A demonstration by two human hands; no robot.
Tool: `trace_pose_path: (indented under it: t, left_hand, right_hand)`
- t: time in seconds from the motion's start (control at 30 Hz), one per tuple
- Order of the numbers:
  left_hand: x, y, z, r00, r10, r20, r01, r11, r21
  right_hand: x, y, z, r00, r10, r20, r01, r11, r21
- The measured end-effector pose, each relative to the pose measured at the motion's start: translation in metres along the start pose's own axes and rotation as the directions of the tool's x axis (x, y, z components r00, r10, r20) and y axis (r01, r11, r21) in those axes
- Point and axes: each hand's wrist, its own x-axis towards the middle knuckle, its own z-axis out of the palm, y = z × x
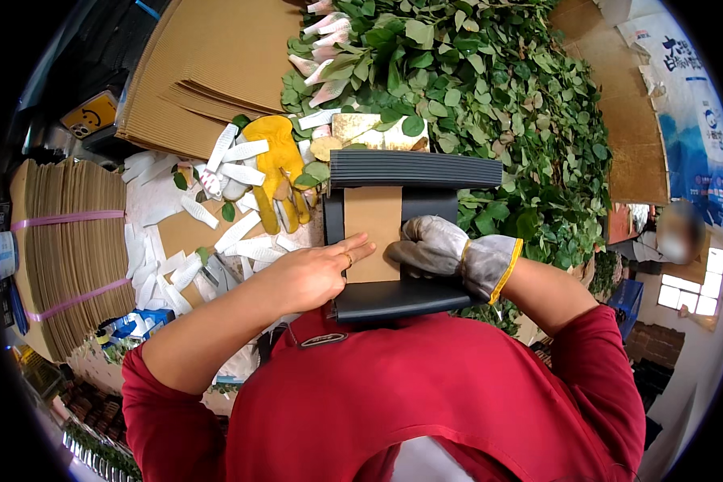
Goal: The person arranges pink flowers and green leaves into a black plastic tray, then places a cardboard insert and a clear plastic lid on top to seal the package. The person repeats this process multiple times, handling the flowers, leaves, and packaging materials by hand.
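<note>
A strip of brown cardboard (373, 226) lies lengthwise in a black holder (397, 299) with a raised ridged bar (416, 169) at its far end. My left hand (313, 271) is bare with a ring on one finger. Its extended fingers rest on the left side of the strip. My right hand (431, 247) wears a soiled grey-white work glove with yellow trim. Its curled fingers touch the strip's right edge, and whether they grip anything is hidden. Left of the holder lies a yellow work glove (274, 162), surrounded by white foam net sleeves (241, 175).
Leafy flower stems (482, 90) pile up at the far right, with pink blooms in white nets (328, 90). Corrugated cardboard sheets (229, 48) lie at the far left. Strapped cardboard (75, 241) stands nearer, and a phone (90, 114) in a yellow case lies behind it.
</note>
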Motion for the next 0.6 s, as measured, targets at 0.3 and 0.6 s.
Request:
trace_pose_path:
  t: [0.3, 0.6]
  left_hand:
    - [0.016, -0.011, -0.023, 0.969, 0.07, 0.237, -0.055, 0.996, -0.072]
    - [0.03, 0.001, 0.013, 0.969, -0.161, -0.187, 0.148, 0.986, -0.083]
  right_hand:
    - [0.001, 0.002, -0.007, 0.967, -0.245, -0.075, 0.174, 0.843, -0.508]
    - [0.015, -0.005, 0.002, 0.706, -0.695, -0.135, 0.325, 0.488, -0.81]
